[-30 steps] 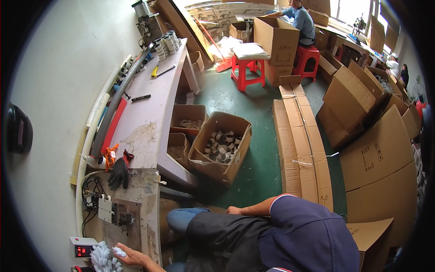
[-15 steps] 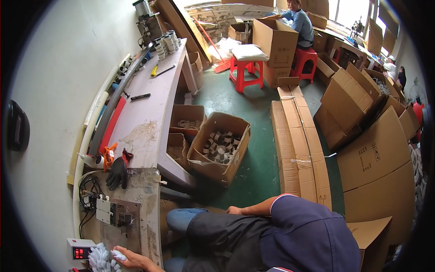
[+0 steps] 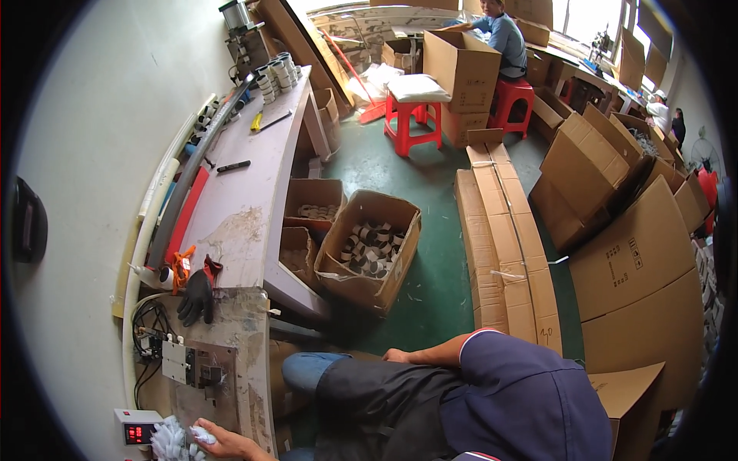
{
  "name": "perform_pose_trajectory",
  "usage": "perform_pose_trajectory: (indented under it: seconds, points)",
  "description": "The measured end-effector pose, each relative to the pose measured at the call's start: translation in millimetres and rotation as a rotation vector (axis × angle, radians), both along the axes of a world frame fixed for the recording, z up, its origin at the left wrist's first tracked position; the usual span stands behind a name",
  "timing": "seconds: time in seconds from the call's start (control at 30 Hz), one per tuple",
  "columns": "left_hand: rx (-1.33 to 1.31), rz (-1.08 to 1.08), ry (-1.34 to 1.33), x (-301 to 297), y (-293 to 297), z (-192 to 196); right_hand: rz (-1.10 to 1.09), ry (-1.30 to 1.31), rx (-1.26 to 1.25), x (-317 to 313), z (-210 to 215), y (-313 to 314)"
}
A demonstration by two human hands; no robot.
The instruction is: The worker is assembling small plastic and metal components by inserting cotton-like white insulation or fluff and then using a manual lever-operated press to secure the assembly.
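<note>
At the bottom left, my left hand is closed on a small whitish plastic piece. Beside its fingertips lies a heap of similar whitish pieces, partly cut off by the picture's edge. Just behind the heap stands a small white control box with a lit red display. A metal fixture with a small block is mounted on the bench beyond my left hand. My right hand rests by my thigh, over the dark apron's edge; its fingers are mostly hidden.
A black and red glove, a black pen-like tool and a yellow-handled tool lie on the long bench. A carton of short ring pieces stands beside it. Long flat cartons lie on the floor. Farther off, a person sits on a red stool.
The whole view has shifted slightly. My left hand stays by the heap with the whitish piece, and my right hand keeps its place. The seated person's head has turned a little.
</note>
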State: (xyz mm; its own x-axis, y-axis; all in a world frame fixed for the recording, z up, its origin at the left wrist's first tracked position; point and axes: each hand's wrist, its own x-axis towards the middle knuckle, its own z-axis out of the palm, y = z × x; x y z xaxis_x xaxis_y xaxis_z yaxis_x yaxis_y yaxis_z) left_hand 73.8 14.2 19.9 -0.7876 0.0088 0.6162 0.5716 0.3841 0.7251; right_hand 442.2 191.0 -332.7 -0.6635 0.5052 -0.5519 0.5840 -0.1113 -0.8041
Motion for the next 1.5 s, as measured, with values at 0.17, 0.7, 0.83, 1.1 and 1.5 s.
perform_pose_trajectory:
  seconds: [0.17, 0.7, 0.83, 1.1, 1.5]
  points:
    - [-0.011, -0.055, -0.008, 5, 24, -15, -0.037, 0.007, 0.043, 18, -17, 8]
    - [0.117, -0.089, -0.034, -5, -39, 2, 0.493, 0.103, -0.156, -53, 3, -8]
    - [-0.156, 0.178, 0.050, -37, -112, 8, 0.435, 0.061, -0.245, -69, -1, -7]
    - [-0.716, 0.090, 0.081, -85, -163, 21, 0.324, -0.001, -0.376, -61, -30, 3]
    - [-0.934, -0.068, 0.524, -177, -232, -38, -0.003, -0.007, 0.093, -5, -19, 8]
